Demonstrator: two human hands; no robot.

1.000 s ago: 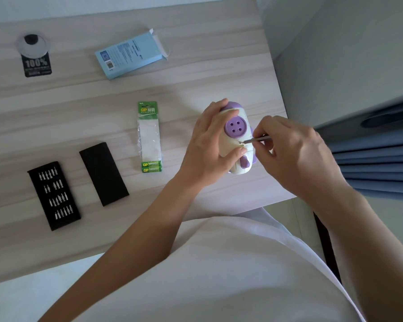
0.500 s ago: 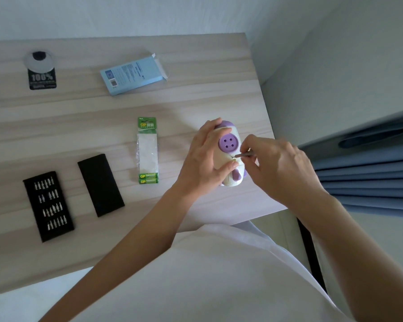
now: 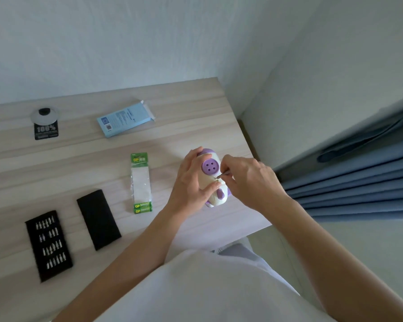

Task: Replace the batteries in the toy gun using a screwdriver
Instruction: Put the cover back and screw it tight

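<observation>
White short-sleeved top (image 3: 209,287), bare forearms, no rings.

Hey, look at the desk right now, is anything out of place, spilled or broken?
Nothing looks spilled or broken. The blue box lies askew with its end flap open, and the battery pack looks mostly emptied, green cells only at its near end. The left hand steadies the toy gun while the right hand works the screwdriver.

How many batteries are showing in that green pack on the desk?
2. Both lie side by side at the near end of the battery pack, one just behind the other. The rest of the pack looks empty; others may be hidden.
</observation>
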